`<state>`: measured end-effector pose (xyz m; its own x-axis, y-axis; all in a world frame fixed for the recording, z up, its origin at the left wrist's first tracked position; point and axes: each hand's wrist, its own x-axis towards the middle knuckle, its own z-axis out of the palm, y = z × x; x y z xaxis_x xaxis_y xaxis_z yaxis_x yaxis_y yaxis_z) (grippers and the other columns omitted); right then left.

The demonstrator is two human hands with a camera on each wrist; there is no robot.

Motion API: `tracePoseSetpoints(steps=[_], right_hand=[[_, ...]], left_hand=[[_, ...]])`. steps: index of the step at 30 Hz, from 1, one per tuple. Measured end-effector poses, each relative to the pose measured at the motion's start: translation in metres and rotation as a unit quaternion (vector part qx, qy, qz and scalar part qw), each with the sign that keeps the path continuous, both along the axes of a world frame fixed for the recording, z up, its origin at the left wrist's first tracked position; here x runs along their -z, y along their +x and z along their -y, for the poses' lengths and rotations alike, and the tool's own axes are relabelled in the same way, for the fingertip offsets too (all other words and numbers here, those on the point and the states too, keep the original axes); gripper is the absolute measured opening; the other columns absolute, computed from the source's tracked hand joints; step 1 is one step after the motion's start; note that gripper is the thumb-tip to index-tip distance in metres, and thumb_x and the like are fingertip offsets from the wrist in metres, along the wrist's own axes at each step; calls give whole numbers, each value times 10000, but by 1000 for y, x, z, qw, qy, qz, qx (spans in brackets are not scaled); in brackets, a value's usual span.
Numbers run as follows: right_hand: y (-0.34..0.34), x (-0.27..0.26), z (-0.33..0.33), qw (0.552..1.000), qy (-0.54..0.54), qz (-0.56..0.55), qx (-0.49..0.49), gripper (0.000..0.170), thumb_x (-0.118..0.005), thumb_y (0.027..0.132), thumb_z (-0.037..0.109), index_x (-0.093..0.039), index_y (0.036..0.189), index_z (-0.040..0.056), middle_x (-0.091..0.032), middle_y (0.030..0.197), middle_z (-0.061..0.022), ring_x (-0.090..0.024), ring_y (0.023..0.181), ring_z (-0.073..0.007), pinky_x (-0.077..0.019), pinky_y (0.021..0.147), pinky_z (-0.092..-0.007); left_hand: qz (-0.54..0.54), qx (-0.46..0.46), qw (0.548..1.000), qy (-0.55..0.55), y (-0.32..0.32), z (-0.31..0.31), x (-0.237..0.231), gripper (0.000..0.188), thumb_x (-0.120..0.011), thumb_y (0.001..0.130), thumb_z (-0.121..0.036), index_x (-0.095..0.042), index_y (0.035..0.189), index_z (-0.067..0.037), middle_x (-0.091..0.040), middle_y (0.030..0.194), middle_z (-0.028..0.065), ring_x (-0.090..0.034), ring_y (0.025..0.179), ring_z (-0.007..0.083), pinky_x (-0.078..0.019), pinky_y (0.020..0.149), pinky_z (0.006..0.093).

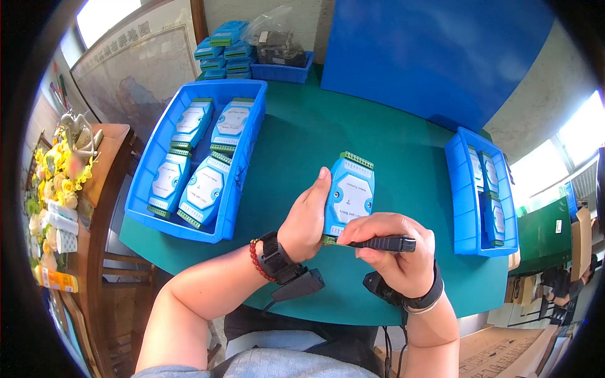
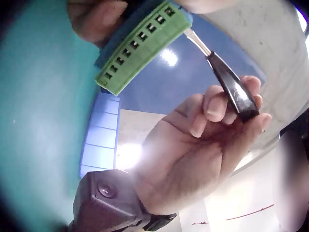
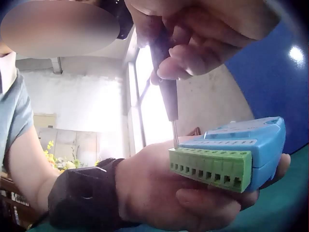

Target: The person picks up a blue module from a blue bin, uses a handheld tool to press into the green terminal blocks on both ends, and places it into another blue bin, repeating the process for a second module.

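left hand (image 1: 305, 220) curled round blue module (image 1: 351, 196) above green table (image 1: 290, 151), seemingly to steady it | right hand (image 1: 406, 264) pinching screwdriver (image 1: 386, 244), tip at one end of green terminal block (image 3: 210, 168), apparently for fine aim

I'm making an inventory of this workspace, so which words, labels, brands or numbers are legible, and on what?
No text is clear enough to quote.
Held blue module: label print, too small and blurred.
Other blue modules: label print, too small.
Leaning sheet: large characters, too blurred.
Cardboard: dark print, too blurred.
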<state>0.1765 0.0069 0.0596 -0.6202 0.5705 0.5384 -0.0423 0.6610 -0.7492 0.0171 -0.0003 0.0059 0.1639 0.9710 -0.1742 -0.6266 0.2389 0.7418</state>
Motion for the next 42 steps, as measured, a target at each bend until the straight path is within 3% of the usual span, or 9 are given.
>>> tracePoseSetpoints(steps=[5,7,9,12,15,21,29,35,42], right_hand=[[4,-5,-5,998,58,-21,-27,189,-718,782,71,-604,925,23,-682,887,-121,-667,748,-258,-532,675,-338],[10,-1,-1,993,-23,-116,-5,178,-697,821,122,-605,916,2,-682,889,-160,-669,763,-273,-536,672,-356],[13,0,-2,976,-44,-211,12,317,-563,940,286,-553,947,-31,-655,912,-223,-629,713,-223,-520,623,-309],[17,0,-12,964,-91,-239,71,457,-401,990,413,-477,1043,-35,-619,951,-242,-593,655,-188,-487,582,-282],[17,0,-14,962,-104,-233,97,430,-406,993,392,-473,1045,-30,-622,945,-241,-593,647,-191,-488,591,-284],[16,4,-12,974,-2,-216,73,401,-435,987,354,-466,1049,-41,-622,968,-248,-645,707,-229,-541,667,-329],[15,10,-12,978,30,-195,63,322,-501,967,268,-482,1065,-38,-619,1004,-268,-656,825,-269,-555,684,-346],[17,9,-15,974,180,-98,95,254,-546,932,184,-502,1070,-25,-626,1002,-270,-658,845,-306,-564,700,-353],[18,11,-17,977,126,-144,97,282,-528,949,217,-494,1063,-39,-623,1007,-269,-659,819,-277,-560,703,-340]], left_hand=[[84,-35,996,8,0,-5,2,553,-289,1000,-480,-457,1246,-13,-604,1093,117,-620,985,210,-516,870,369],[105,-53,993,22,-3,-8,0,536,-324,992,-486,-441,1251,-31,-597,1090,110,-615,996,218,-516,879,393],[96,-55,994,24,-7,-12,-1,530,-388,969,-504,-432,1273,-71,-593,1098,121,-612,994,225,-523,753,368],[155,-38,987,3,-17,-13,0,567,-425,945,-533,-434,1322,-110,-581,1167,185,-625,934,244,-484,594,323],[256,36,966,1,-25,-17,11,602,-420,934,-561,-439,1318,-97,-561,1200,230,-631,843,249,-510,610,314],[266,22,963,-24,-23,-16,6,647,-413,923,-589,-434,1317,-76,-536,1219,265,-632,765,250,-558,674,312],[282,39,958,2,-23,-17,14,633,-414,935,-562,-436,1315,-57,-519,1242,264,-628,828,267,-550,715,334],[280,47,958,37,-21,-19,17,599,-366,973,-501,-446,1312,-14,-527,1236,251,-596,931,265,-505,796,356],[284,36,958,28,-19,-19,17,585,-341,986,-482,-442,1314,-8,-541,1220,240,-593,945,279,-500,797,356]])
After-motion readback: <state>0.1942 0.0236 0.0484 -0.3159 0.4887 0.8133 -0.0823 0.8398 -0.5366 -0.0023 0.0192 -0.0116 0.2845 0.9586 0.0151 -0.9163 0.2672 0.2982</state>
